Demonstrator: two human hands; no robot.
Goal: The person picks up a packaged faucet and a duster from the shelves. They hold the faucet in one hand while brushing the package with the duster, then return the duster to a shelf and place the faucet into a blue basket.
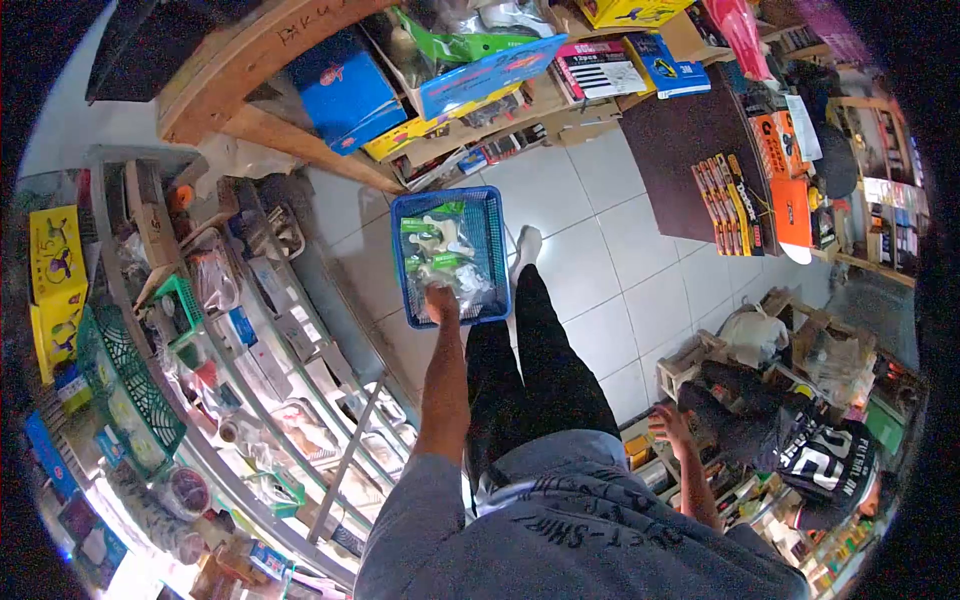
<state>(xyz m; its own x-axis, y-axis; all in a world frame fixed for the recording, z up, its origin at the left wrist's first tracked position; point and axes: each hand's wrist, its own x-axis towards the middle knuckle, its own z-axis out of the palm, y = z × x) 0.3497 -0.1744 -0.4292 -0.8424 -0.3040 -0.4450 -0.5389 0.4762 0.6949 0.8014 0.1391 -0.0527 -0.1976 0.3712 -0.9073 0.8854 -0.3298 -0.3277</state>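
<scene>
A blue plastic basket [498, 215] is in front of my legs. In it lie several clear plastic packets [440, 235] with green header cards and whitish parts inside, whose exact kind I cannot make out. My left hand [440, 304] reaches over the basket's near rim, its fingers closed at the nearest packet [470, 285]. The fingertips are partly hidden. Away to the right, my right hand [672, 428] hangs in the air with its fingers apart, holding nothing.
Glass shelving [300, 330] crowded with goods runs along the left. A wooden shelf [290, 50] with boxes stands ahead. A brown cabinet [670, 140] bears orange boxes [790, 205]. Another person [810, 450] in a black shirt is at the right, near a wooden stool [685, 368].
</scene>
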